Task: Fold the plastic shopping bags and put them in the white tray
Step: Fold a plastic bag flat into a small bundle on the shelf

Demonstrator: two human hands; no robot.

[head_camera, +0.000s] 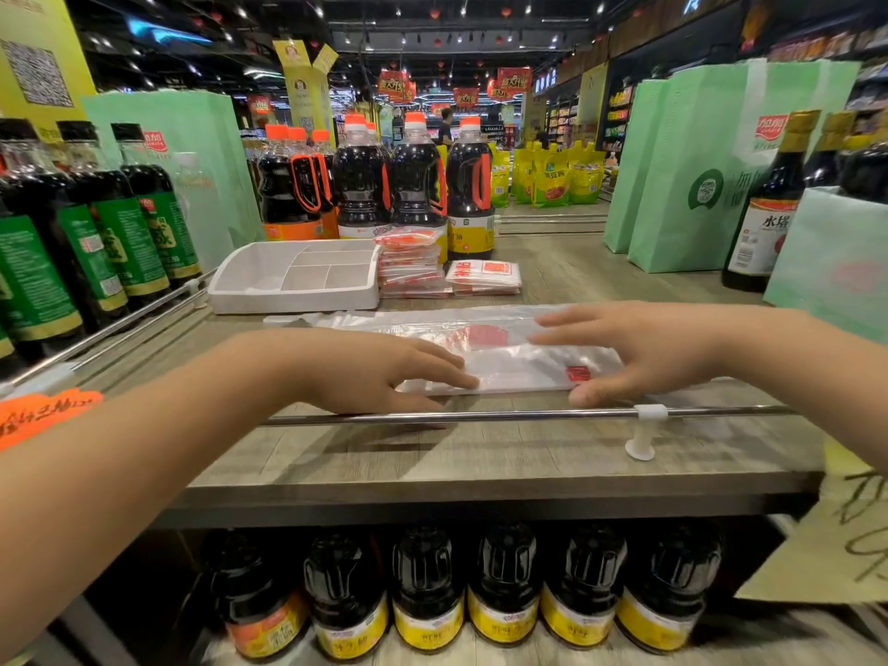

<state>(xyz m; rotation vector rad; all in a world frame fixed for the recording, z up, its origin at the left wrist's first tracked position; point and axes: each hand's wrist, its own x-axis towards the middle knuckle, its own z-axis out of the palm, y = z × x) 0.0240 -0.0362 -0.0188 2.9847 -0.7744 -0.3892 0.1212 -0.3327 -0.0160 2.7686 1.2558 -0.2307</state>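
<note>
A clear plastic shopping bag (509, 350) with red print lies flat in a long strip on the wooden shelf top. My left hand (379, 372) rests palm down on its near left part, fingers spread and flat. My right hand (639, 346) hovers over or presses its right end, fingers apart, thumb at the bag's near edge. Behind the bag stands the white tray (250, 293) with dividers and nothing inside. Right of the tray sit a tall stack of folded bags (411, 269) and a lower stack of folded bags (485, 277).
A metal rail (480, 416) on white posts runs along the shelf's near edge. Dark sauce bottles (413, 185) stand behind the tray and along the left side. Green paper bags (706, 170) and a bottle (769, 209) stand at the right. More bottles fill the shelf below.
</note>
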